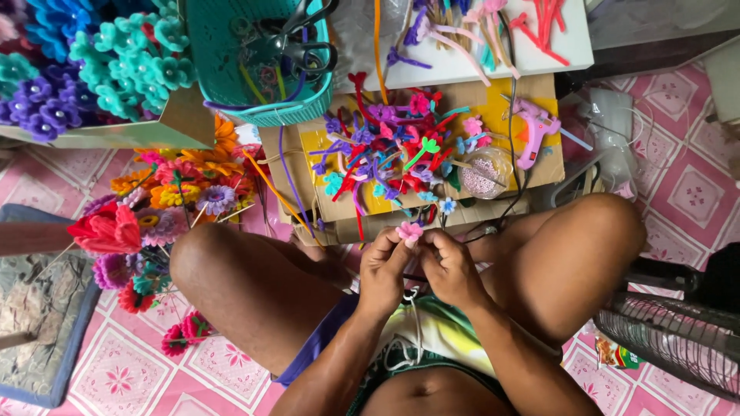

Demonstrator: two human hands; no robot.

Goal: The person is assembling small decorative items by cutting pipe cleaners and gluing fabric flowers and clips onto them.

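Note:
I sit cross-legged on the floor. My left hand [382, 271] and my right hand [449, 266] meet in front of me, both pinching a small pink pipe-cleaner flower [409, 230] from below. Its stem is hidden between my fingers. Just beyond my hands lies a flat cardboard sheet [493, 96] covered with a heap of coloured pipe-cleaner flowers and pieces [389, 146].
A pink glue gun [533, 127] and a clear bowl of pink beads [486, 173] rest on the cardboard. A teal basket [231, 69] holds scissors [304, 38]. Finished flowers [166, 200] lie at the left. A fan grille [678, 339] stands at the right.

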